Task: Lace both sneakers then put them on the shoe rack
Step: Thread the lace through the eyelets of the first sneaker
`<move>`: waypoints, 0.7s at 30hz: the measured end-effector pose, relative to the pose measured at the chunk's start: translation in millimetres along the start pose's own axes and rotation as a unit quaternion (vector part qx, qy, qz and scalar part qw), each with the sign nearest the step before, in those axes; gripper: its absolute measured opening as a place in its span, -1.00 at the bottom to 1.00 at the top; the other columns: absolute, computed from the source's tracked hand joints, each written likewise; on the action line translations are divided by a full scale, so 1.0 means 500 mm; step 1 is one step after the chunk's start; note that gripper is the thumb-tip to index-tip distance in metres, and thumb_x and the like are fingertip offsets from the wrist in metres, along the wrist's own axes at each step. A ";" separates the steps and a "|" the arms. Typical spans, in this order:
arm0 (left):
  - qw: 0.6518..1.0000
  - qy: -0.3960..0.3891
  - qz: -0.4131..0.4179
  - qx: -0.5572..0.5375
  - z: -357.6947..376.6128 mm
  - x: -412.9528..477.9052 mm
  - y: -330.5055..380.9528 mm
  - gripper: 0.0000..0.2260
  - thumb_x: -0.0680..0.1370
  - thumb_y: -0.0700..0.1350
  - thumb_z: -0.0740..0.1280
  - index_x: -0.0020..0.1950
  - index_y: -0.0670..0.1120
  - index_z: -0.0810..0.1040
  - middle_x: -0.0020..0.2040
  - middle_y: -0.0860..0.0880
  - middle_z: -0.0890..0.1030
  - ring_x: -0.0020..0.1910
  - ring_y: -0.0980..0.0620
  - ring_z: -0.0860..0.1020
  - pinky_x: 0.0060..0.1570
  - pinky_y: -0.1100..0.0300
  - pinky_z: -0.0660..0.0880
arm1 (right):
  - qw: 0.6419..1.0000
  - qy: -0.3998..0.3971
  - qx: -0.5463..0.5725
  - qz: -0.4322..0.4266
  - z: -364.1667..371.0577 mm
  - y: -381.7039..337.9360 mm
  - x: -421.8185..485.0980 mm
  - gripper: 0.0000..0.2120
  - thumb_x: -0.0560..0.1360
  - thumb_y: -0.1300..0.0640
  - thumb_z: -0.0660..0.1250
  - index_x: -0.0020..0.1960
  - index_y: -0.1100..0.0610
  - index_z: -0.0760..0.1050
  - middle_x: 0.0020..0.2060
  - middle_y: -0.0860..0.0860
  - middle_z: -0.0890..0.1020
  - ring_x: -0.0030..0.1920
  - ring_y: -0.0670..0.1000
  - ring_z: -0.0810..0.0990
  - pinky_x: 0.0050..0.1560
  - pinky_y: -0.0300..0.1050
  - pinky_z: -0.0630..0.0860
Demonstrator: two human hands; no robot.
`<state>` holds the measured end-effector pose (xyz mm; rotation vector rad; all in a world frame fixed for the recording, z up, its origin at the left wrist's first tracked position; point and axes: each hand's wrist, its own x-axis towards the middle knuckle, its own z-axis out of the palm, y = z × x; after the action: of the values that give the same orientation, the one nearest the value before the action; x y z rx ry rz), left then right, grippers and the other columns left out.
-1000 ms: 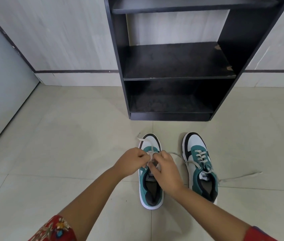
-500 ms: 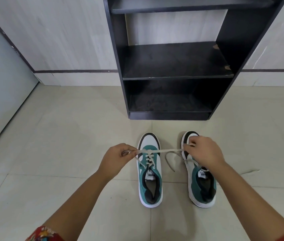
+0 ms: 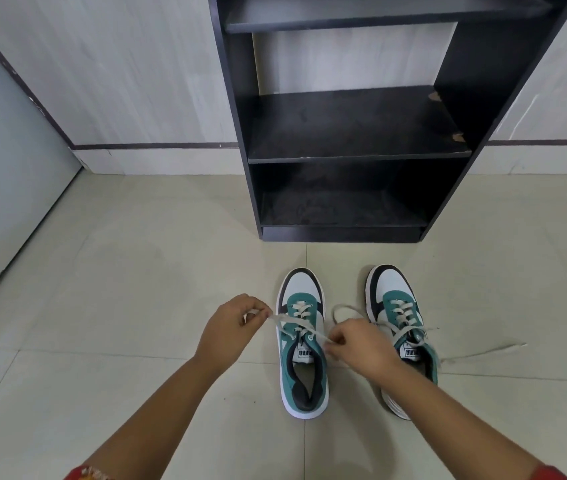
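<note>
Two teal, white and black sneakers stand side by side on the tiled floor, toes toward the rack. My left hand [image 3: 228, 327] pinches one end of the left sneaker's [image 3: 303, 344] grey lace [image 3: 284, 320], just left of the shoe. My right hand [image 3: 361, 348] pinches the other end beside the shoe's tongue, between the two sneakers. The right sneaker [image 3: 398, 306] is partly hidden by my right forearm; its lace [image 3: 483, 353] trails loose across the floor to the right. The black shoe rack [image 3: 355, 157] stands against the wall straight ahead, its shelves bare.
A pale wall with a dark stripe runs behind the rack. A grey door or panel [image 3: 5, 161] closes off the left side. Beige floor tiles [image 3: 129, 271] spread around the shoes.
My right hand has come back from over the right sneaker to the left sneaker's tongue, slackening the stretched lace. My left hand stays out to the left, holding its end.
</note>
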<state>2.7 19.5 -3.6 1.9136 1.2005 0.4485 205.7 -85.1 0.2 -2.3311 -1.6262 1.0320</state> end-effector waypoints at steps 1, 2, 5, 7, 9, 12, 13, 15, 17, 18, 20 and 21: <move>1.000 0.009 -0.001 0.009 0.000 -0.003 -0.006 -0.90 0.54 -0.10 0.31 -0.10 -0.02 0.63 -0.16 0.03 0.59 -0.20 0.01 0.53 -0.22 0.13 0.46 | 1.000 0.001 0.026 0.002 -0.012 0.007 -0.002 -0.77 0.49 0.01 0.31 -0.30 0.04 0.57 -0.44 -0.05 0.54 -0.41 -0.09 0.49 -0.37 -0.18 0.32; 1.000 0.018 -0.006 0.019 -0.001 -0.006 -0.013 -0.89 0.55 -0.11 0.29 -0.09 -0.03 0.62 -0.15 0.03 0.58 -0.19 0.00 0.53 -0.22 0.17 0.44 | 0.999 0.005 0.050 0.011 -0.028 0.017 -0.003 -0.74 0.49 0.01 0.32 -0.33 0.06 0.57 -0.46 -0.06 0.52 -0.46 -0.11 0.44 -0.39 -0.20 0.30; 0.994 0.002 -0.047 0.098 -0.007 -0.013 -0.050 -0.89 0.57 -0.11 0.25 -0.10 -0.03 0.56 -0.09 0.00 0.57 -0.16 0.01 0.55 -0.19 0.24 0.41 | 0.995 0.022 -0.047 0.080 -0.070 0.060 0.003 -0.76 0.50 0.06 0.26 -0.31 0.07 0.56 -0.35 -0.04 0.57 -0.32 -0.01 0.53 -0.35 -0.19 0.35; 0.973 -0.075 -0.098 0.194 -0.007 -0.019 -0.083 -0.90 0.56 -0.06 0.23 -0.10 0.01 0.53 -0.02 -0.01 0.59 -0.09 -0.01 0.58 -0.05 0.17 0.42 | 0.978 0.039 -0.172 0.110 -0.074 0.077 0.003 -0.80 0.48 0.13 0.19 -0.15 0.04 0.60 -0.19 -0.02 0.63 -0.13 0.06 0.59 -0.24 -0.18 0.38; 0.949 -0.150 -0.123 0.249 0.003 -0.029 -0.098 -0.90 0.56 0.01 0.22 0.00 0.08 0.51 0.13 0.04 0.60 0.00 0.02 0.58 0.10 0.15 0.41 | 0.955 0.013 -0.278 0.097 -0.056 0.069 0.006 -0.73 0.46 0.17 0.17 0.09 0.06 0.56 0.06 0.03 0.62 0.10 0.09 0.55 0.00 -0.08 0.40; 0.972 -0.137 -0.072 0.179 0.036 -0.027 -0.075 -0.73 0.59 -0.01 0.19 0.28 0.08 0.45 0.29 0.10 0.52 0.20 0.05 0.52 0.24 0.15 0.39 | 0.948 -0.013 -0.317 0.021 -0.017 0.025 0.009 -0.62 0.46 0.05 0.22 0.27 0.06 0.42 0.25 0.06 0.49 0.31 0.13 0.36 0.26 0.11 0.26; 0.980 -0.119 -0.039 0.155 0.046 -0.022 -0.059 -0.72 0.58 -0.02 0.21 0.29 0.07 0.45 0.29 0.11 0.51 0.21 0.07 0.51 0.24 0.16 0.39 | 0.958 -0.001 -0.287 -0.011 -0.004 0.011 0.011 -0.61 0.47 -0.01 0.21 0.28 0.04 0.42 0.25 0.05 0.51 0.31 0.12 0.36 0.29 0.13 0.24; 0.984 -0.093 0.014 0.150 0.062 -0.012 -0.034 -0.77 0.55 -0.04 0.27 0.20 0.04 0.54 0.23 0.10 0.56 0.15 0.08 0.54 0.19 0.18 0.43 | 0.974 0.031 -0.219 -0.046 0.018 -0.011 0.014 -0.67 0.48 -0.07 0.20 0.16 0.01 0.53 0.13 0.03 0.60 0.23 0.09 0.46 0.31 0.09 0.26; 0.985 -0.072 0.038 0.155 0.075 -0.007 -0.026 -0.85 0.52 -0.06 0.31 0.06 0.00 0.60 0.15 0.09 0.61 0.09 0.07 0.57 0.13 0.17 0.47 | 0.981 0.058 -0.180 -0.049 0.030 -0.020 0.014 -0.73 0.49 -0.08 0.21 0.00 0.02 0.61 -0.04 0.01 0.67 0.05 0.06 0.57 0.24 0.00 0.36; 0.984 -0.066 0.043 0.158 0.080 -0.008 -0.026 -0.87 0.52 -0.08 0.32 0.01 -0.02 0.62 0.13 0.08 0.62 0.07 0.07 0.58 0.11 0.15 0.48 | 0.985 0.065 -0.153 -0.048 0.033 -0.021 0.012 -0.74 0.49 -0.08 0.22 -0.04 0.02 0.62 -0.10 0.00 0.68 -0.02 0.05 0.60 0.18 -0.04 0.41; 0.980 -0.058 0.064 0.180 0.086 -0.011 -0.029 -0.89 0.52 -0.08 0.30 -0.03 -0.03 0.61 0.10 0.08 0.63 0.02 0.05 0.58 0.07 0.12 0.50 | 0.995 0.064 -0.073 -0.037 0.031 -0.018 0.009 -0.76 0.50 -0.07 0.24 -0.07 0.03 0.63 -0.14 -0.02 0.70 -0.11 0.03 0.63 0.01 -0.09 0.50; 0.977 -0.051 0.077 0.194 0.086 -0.011 -0.033 -0.88 0.52 -0.08 0.28 -0.04 -0.02 0.60 0.08 0.07 0.63 0.00 0.05 0.59 0.04 0.10 0.51 | 0.997 0.058 -0.043 -0.025 0.028 -0.013 0.008 -0.77 0.51 -0.05 0.25 -0.10 0.04 0.61 -0.16 -0.02 0.70 -0.14 0.03 0.63 -0.06 -0.09 0.51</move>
<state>18.8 -1.2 -42.0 2.3437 1.1382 0.2011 193.3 -82.7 -9.4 -2.3423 -1.7070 0.8178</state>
